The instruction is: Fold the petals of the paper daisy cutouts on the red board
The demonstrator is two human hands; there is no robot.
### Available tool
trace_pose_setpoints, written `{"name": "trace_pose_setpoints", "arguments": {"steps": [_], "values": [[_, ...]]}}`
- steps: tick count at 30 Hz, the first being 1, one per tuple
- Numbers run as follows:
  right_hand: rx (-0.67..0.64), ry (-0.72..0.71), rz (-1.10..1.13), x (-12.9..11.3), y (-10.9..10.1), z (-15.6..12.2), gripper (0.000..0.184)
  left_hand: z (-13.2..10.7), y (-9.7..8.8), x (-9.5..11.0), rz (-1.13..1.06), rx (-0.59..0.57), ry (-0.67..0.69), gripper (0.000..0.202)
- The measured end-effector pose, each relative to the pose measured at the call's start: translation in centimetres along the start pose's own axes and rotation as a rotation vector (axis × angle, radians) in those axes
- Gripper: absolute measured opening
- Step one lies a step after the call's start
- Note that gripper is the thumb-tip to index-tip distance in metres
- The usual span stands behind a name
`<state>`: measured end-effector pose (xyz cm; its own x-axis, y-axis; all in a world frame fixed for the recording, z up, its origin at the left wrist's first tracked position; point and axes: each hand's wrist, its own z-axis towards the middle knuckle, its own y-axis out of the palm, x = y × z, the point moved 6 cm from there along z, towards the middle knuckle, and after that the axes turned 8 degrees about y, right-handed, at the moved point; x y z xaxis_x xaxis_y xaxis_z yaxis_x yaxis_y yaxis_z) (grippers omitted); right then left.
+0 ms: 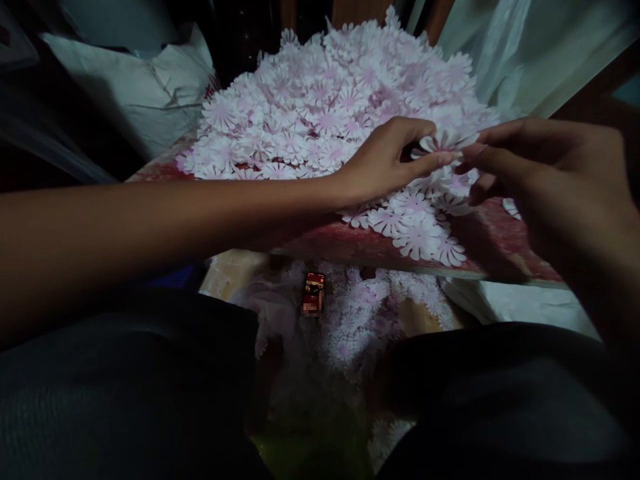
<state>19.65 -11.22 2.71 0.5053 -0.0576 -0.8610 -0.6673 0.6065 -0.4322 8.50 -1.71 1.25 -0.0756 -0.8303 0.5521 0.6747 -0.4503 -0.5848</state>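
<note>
A large heap of white paper flowers with pink centres [320, 100] covers a red-patterned board [380, 243] in front of me. My left hand [385, 163] reaches in from the left, its fingertips pinching one paper flower [443, 141] at the heap's right side. My right hand [550, 180] comes from the right, and its fingertips meet the same flower's edge. Looser flowers lie just under both hands, and the hands hide part of the heap.
Below the board, a second scatter of pink-white flowers [360, 313] lies with a small red phone-like object [314, 293] on top. Dark clothed legs [120, 373] fill the bottom of the view. A white sack [135, 87] stands at the back left.
</note>
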Motion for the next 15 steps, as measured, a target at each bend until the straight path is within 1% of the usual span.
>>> {"name": "trace_pose_setpoints", "arguments": {"steps": [5, 8, 10, 12, 13, 15], "values": [[-0.010, -0.018, 0.006, 0.1, -0.1, 0.1, 0.006, 0.0, 0.3, 0.1, -0.033, -0.057, -0.005, 0.031], [-0.019, -0.032, 0.001, 0.4, -0.2, 0.4, 0.009, -0.1, 0.3, -0.1, -0.078, -0.029, 0.032, 0.030], [-0.031, -0.001, 0.022, 0.8, -0.3, 0.7, 0.012, -0.2, 0.2, -0.3, -0.101, -0.007, 0.056, 0.032], [-0.063, 0.044, 0.062, 1.4, -0.2, 1.0, 0.015, -0.4, 0.1, -0.5, -0.100, 0.002, 0.035, 0.036], [-0.111, 0.064, 0.054, 1.7, 0.0, 1.2, 0.018, -0.4, 0.1, -0.7, -0.108, -0.006, 0.013, 0.036], [-0.169, 0.065, 0.082, 2.2, 0.2, 1.6, 0.025, -0.5, 0.2, -1.0, -0.127, -0.018, -0.030, 0.036]]}}
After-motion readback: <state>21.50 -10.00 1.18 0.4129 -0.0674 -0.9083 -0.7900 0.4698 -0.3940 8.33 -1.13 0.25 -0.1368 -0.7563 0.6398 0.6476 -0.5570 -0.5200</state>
